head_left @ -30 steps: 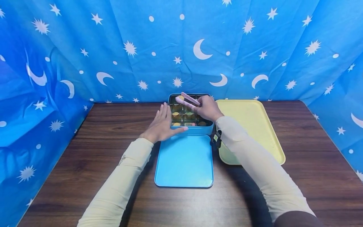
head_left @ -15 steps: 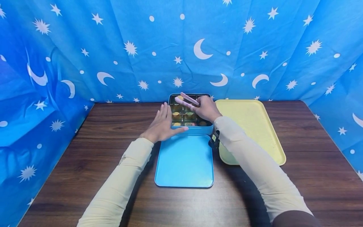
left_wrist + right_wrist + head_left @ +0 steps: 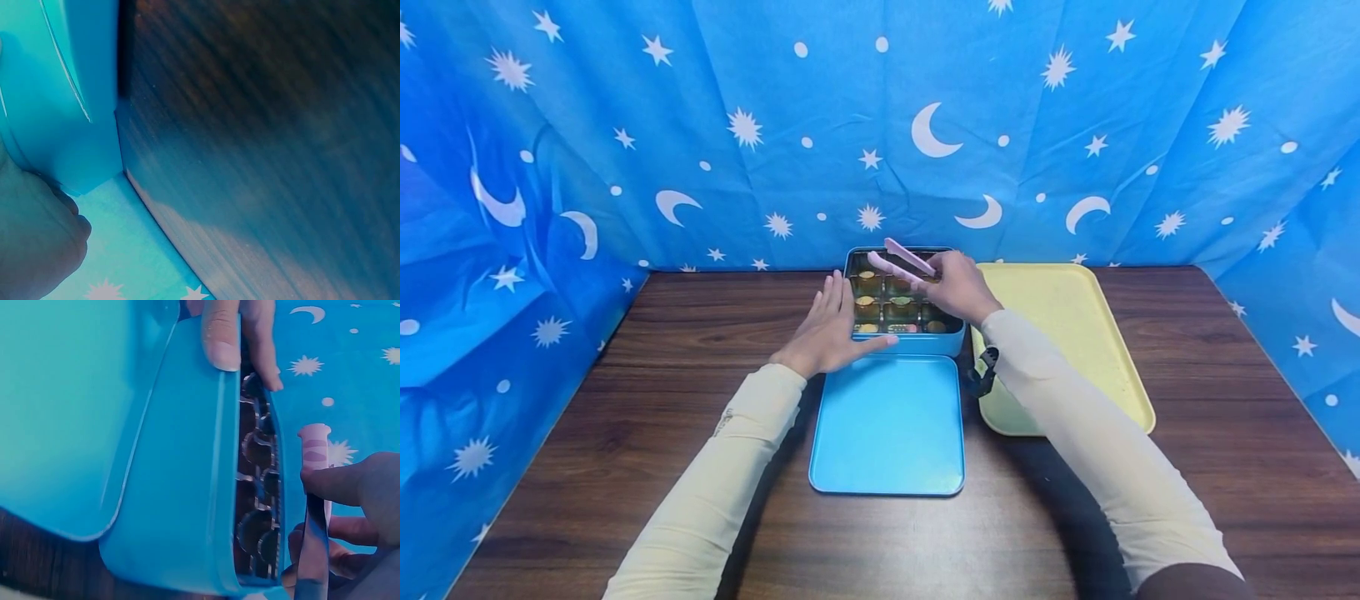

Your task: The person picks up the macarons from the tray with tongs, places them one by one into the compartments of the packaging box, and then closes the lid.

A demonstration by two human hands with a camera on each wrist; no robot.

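My right hand holds pink tongs over the blue tin in the head view. The tong arms stand apart, with nothing visible between their tips. Inside the tin, a divided insert holds small round pieces; a yellow one shows in a left compartment and a greenish one nearer the middle. My left hand rests against the tin's left front corner, fingers straight and thumb along the front rim. In the right wrist view the tongs are pinched between thumb and fingers beside the tin.
A light blue lid lies directly in front of the tin. To the right, a pale yellow tray lies partly under my right forearm. A blue curtain with stars and moons hangs behind the wooden table.
The tongs have shifted slightly up and to the right with my right hand. The yellow piece seen between their tips earlier no longer shows there. My left hand has stayed put.
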